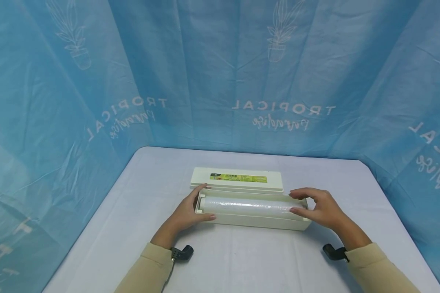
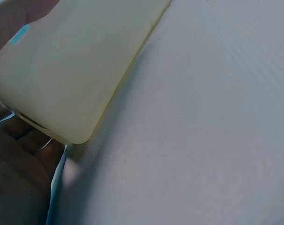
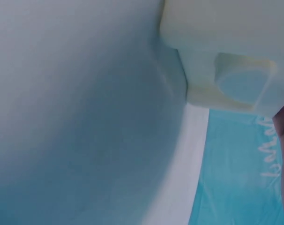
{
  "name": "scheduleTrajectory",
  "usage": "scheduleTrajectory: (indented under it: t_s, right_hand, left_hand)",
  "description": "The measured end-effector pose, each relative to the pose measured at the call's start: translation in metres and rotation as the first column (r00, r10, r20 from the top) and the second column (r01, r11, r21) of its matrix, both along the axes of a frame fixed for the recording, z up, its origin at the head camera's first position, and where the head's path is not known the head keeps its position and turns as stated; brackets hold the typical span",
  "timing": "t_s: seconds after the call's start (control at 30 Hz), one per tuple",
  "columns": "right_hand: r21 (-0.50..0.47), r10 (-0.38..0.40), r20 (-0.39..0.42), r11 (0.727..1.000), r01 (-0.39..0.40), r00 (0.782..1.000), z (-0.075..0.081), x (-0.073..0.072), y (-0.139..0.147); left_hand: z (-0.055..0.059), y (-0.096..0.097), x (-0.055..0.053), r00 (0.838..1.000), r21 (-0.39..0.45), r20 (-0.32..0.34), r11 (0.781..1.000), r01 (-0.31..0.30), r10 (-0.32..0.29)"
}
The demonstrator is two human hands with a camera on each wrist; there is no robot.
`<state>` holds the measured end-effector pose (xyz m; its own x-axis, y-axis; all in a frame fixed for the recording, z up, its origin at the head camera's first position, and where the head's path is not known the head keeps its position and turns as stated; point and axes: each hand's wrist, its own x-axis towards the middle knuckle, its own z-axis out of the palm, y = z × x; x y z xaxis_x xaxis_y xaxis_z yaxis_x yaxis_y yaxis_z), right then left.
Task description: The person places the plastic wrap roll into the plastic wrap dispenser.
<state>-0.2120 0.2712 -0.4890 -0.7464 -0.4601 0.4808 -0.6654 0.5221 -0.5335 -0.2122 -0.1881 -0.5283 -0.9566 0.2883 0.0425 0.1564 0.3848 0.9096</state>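
Note:
A long off-white cling film box [image 1: 256, 220] lies lidless across the table, a clear shiny roll of cling film [image 1: 247, 205] inside it. My left hand [image 1: 185, 209] grips the box's left end, thumb along the front wall and fingers round the far side. In the left wrist view the box's plain side [image 2: 81, 70] hides part of that hand. At the right end, my right hand [image 1: 324, 207] curves its thumb and fingers round the end of the roll. The right wrist view shows the box's end [image 3: 203, 75] with a cutout, the hand beyond it.
Just behind the box lies its off-white lid [image 1: 238, 186], with a yellow-green label on top. Both rest on a white-covered table [image 1: 242, 260]. A blue printed curtain [image 1: 212, 81] stands along the table's back and sides.

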Motion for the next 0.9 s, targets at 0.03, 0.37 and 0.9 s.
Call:
scheduleTrajectory:
  t_s: [0.03,0.37,0.9]
  right_hand:
    - [-0.004,-0.011,-0.004,1.000,0.011,1.000,0.000,0.001,0.001]
    - [-0.043,-0.061,-0.046,0.997,0.059,0.997,-0.002,0.008,0.008]
    - [-0.024,-0.105,0.015,0.994,0.105,0.994,-0.011,0.012,0.022]
  left_hand:
    - [0.000,0.000,0.000,1.000,0.000,0.000,1.000,0.000,0.000]
    - [0.001,0.000,0.000,1.000,0.002,0.000,1.000,0.002,-0.002]
    - [-0.002,0.000,-0.001,1.000,0.004,0.007,1.000,-0.007,0.007]
